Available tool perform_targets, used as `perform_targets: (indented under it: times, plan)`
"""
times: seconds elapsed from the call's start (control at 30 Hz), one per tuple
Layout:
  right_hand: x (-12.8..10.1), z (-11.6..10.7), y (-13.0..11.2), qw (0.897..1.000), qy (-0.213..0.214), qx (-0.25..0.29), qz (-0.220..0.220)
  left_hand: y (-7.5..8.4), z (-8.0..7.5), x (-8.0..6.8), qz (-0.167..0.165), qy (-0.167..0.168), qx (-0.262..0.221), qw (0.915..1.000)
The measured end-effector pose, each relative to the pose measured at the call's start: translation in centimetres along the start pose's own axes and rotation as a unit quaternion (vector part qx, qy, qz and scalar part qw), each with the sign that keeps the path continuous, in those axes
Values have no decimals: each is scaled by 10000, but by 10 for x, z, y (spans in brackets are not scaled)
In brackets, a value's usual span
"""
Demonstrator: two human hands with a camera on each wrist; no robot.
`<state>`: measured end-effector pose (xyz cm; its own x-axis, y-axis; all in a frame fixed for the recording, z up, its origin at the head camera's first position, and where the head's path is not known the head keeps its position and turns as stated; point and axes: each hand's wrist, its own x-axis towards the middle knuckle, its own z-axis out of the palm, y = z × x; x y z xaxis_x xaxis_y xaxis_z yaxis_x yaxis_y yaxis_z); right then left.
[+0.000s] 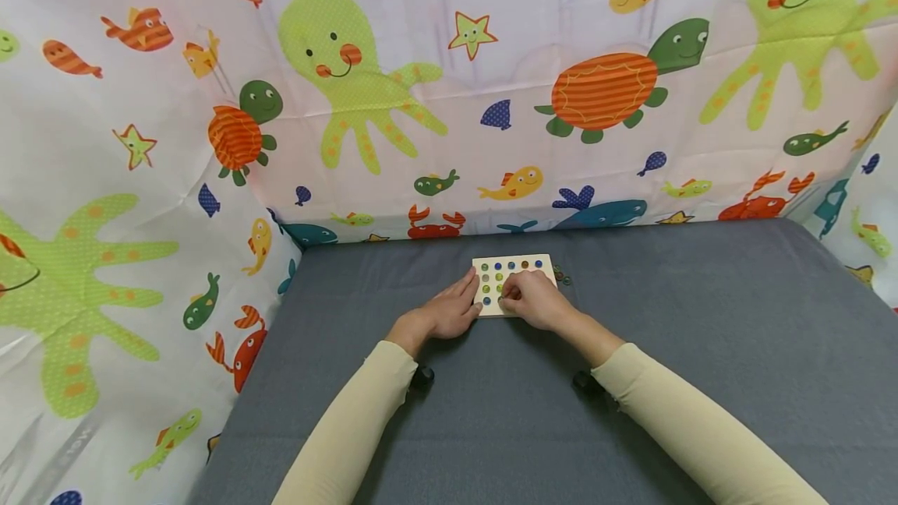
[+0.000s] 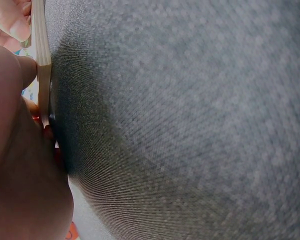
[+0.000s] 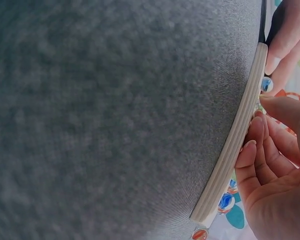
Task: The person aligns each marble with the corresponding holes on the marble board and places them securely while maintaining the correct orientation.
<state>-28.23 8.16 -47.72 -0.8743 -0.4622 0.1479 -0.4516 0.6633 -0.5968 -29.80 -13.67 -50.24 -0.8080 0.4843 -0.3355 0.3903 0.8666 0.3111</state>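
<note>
A small wooden board [image 1: 529, 263] with rows of blue, green and orange marbles lies flat on the grey table top, far from me. My left hand [image 1: 471, 294] rests on its left edge with straight fingers that hold it still. My right hand [image 1: 507, 298] sits over the board's near right part, thumb and curled fingers pinching a small green marble [image 1: 501, 301] at the front row. The right wrist view shows the board's edge [image 3: 235, 145], my curled right fingers [image 3: 270, 160] above it and marbles [image 3: 226, 201] in their holes. In the left wrist view only the board's edge [image 2: 41, 50] and my palm show.
A few loose marbles [image 1: 562, 276] lie on the grey cloth [image 1: 701, 333] just right of the board. Curtains printed with sea animals [image 1: 421, 100] close off the back and both sides. Small black wrist-camera parts [image 1: 422, 376] stick out under my sleeves.
</note>
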Motion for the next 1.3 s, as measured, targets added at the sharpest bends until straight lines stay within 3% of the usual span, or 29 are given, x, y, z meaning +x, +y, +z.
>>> perform_targets:
  times: [0.27,0.67,0.97,1.3]
  plan:
    - [-2,0,1,10000,-24,51,-72,-2,2,1,34,62,-112,9999]
    - [-21,-20,-4,9978,-405,307,-425,1,-1,-2,-36,-35,-76,10000]
    - [-28,-35,-2,9987,-483,183,3,3,-5,-4,-27,-73,-17,10000]
    - [-40,-39,4,9993,-349,77,-99,3,-3,-5,89,83,-26,9999]
